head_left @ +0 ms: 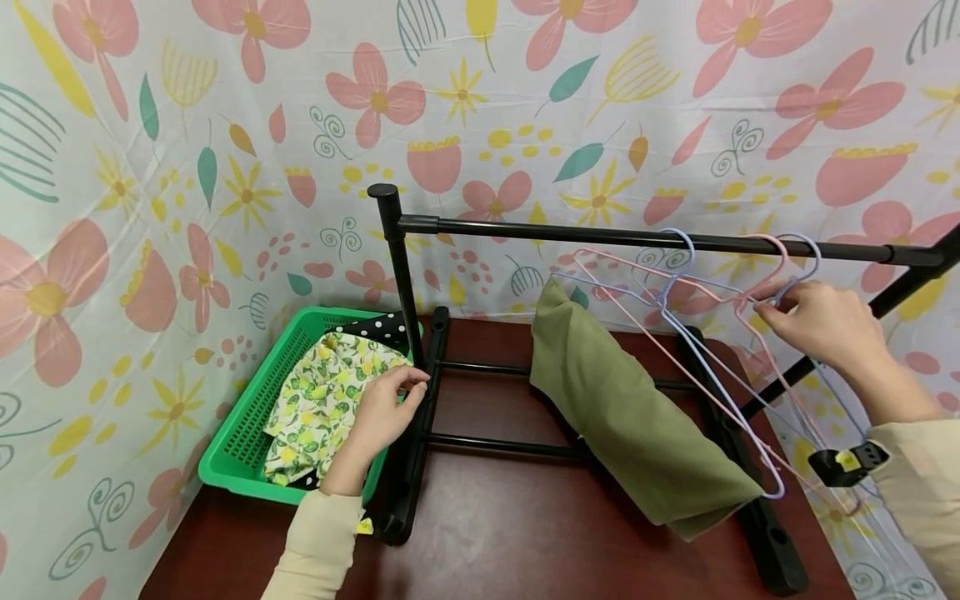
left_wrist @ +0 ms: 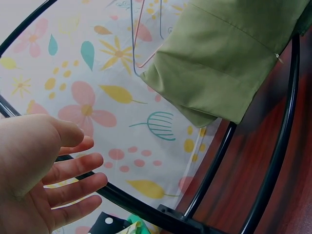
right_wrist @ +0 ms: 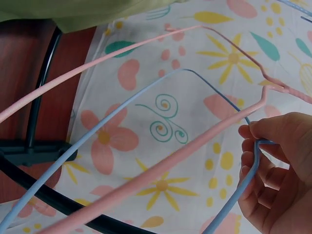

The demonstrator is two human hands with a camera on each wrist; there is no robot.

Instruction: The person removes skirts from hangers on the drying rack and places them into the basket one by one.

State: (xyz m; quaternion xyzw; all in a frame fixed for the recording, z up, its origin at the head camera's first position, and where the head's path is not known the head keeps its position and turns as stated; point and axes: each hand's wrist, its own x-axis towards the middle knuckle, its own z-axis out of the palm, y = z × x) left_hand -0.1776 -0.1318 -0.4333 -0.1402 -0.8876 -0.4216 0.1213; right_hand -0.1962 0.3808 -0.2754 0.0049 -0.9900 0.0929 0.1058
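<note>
At the right end of the rack, my right hand [head_left: 828, 321] pinches a blue hanger [right_wrist: 231, 199] just under its hook, which loops over the rod. A pink hanger [head_left: 776, 375] hangs beside it, close to my fingers. Further left is a lavender hanger [head_left: 678, 254] with a folded olive-green garment [head_left: 630, 408] draped over it. My left hand [head_left: 382, 417] is held in front of the rack's left post with its fingers loosely bent. Nothing is in it, as the left wrist view shows.
A green basket [head_left: 236, 467] on the left holds a lemon-print cloth [head_left: 322, 392] and a black polka-dot cloth [head_left: 382, 329]. The black rack [head_left: 540, 232] stands on a dark red table [head_left: 525, 517]. A floral sheet [head_left: 465, 125] hangs behind.
</note>
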